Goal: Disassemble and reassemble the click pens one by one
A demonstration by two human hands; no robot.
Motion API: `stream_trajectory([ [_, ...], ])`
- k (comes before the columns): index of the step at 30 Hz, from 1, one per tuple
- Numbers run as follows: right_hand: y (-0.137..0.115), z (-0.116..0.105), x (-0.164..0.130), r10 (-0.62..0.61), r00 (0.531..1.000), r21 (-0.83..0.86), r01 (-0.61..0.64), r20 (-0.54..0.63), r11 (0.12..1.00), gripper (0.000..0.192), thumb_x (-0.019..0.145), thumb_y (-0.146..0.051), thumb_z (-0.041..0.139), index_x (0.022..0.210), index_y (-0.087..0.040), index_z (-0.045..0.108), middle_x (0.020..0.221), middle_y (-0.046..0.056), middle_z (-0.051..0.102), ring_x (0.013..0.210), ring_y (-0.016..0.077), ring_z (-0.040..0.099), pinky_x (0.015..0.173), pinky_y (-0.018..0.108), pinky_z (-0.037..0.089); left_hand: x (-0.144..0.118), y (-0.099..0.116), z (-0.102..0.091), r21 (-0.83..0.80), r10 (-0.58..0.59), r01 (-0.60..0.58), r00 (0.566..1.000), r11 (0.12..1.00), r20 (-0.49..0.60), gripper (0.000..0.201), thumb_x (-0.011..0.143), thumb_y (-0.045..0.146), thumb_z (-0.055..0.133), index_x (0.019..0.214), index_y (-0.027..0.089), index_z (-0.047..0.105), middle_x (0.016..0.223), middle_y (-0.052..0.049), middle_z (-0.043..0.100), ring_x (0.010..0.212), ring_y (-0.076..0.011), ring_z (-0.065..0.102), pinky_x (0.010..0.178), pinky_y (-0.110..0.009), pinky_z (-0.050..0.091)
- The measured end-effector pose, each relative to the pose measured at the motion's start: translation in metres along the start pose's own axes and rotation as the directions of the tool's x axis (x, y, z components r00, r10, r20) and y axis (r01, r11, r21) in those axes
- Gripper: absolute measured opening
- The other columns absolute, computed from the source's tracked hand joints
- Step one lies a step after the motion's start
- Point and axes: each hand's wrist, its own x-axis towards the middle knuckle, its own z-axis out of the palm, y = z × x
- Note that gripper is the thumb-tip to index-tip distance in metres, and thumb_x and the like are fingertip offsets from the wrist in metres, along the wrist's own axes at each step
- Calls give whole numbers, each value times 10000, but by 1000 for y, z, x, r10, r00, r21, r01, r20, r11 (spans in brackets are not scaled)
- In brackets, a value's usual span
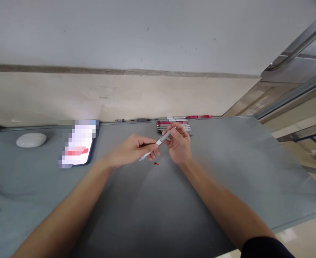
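Above the table (pixel 227 172), both hands (pixel 158 145) pinch a pen (pixel 159 142).

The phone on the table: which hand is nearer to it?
Left. The left hand is just right of the phone; the right hand lies farther right, beyond the pen.

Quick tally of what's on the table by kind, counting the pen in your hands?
Pen held in both hands: 1
Pens in the row at the far edge: too tightly packed to count
Phone: 1
White case: 1
Small red piece: 1
Total, without the row: 4
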Motion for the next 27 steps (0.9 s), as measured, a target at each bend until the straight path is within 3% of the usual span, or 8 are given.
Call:
stream_trajectory([
  [4, -1, 1, -1, 32, 998, 45, -34, 47, 998, 208, 663, -292, 834, 765, -254, 657, 780, -72, 657, 687, 105, 682, 528, 222, 590, -2, 2, -3, -44, -4, 9, 993, 999, 119, 339, 966, 444, 506, 891, 206, 736, 861, -52, 756, 794, -177, 692, 741, -281, 510],
  [7, -1, 3, -2, 48, 998, 70, -51, 45, 996, 226, 647, -290, 847, 749, -253, 648, 752, -78, 654, 659, 98, 669, 540, 228, 599, -2, 3, -2, -49, -1, 8, 991, 999, 133, 330, 973, 426, 500, 885, 200, 725, 867, -50, 750, 807, -170, 690, 769, -281, 510],
  [18, 6, 0, 2, 14, 993, 74, -5, -116, 997, 224, 647, -289, 855, 738, -254, 653, 730, -81, 667, 681, 93, 677, 613, 225, 606, 3, 6, 8, 124, 46, -29, 989, 992, -139, 286, 931, 383, 535, 784, 194, 691, 690, 10, 669, 672, -128, 624, 641, -221, 480],
  [23, 5, -1, 4, 6, 988, -6, -7, -157, 1000, 227, 676, -308, 839, 836, -267, 682, 836, -65, 688, 733, 97, 676, 632, 222, 593, 4, 4, 8, 103, 42, -22, 978, 994, -205, 217, 898, 372, 575, 911, 210, 719, 678, 23, 662, 642, -125, 633, 635, -231, 505],
  [27, 1, -5, 7, -9, 987, -65, -2, -162, 998, 277, 738, -397, 783, 977, -291, 690, 931, -39, 690, 747, 103, 651, 661, 264, 603, 8, -4, 9, -6, 42, -46, 948, 999, -315, 239, 881, 411, 618, 874, 192, 714, 741, -9, 704, 659, -138, 651, 686, -273, 533],
])
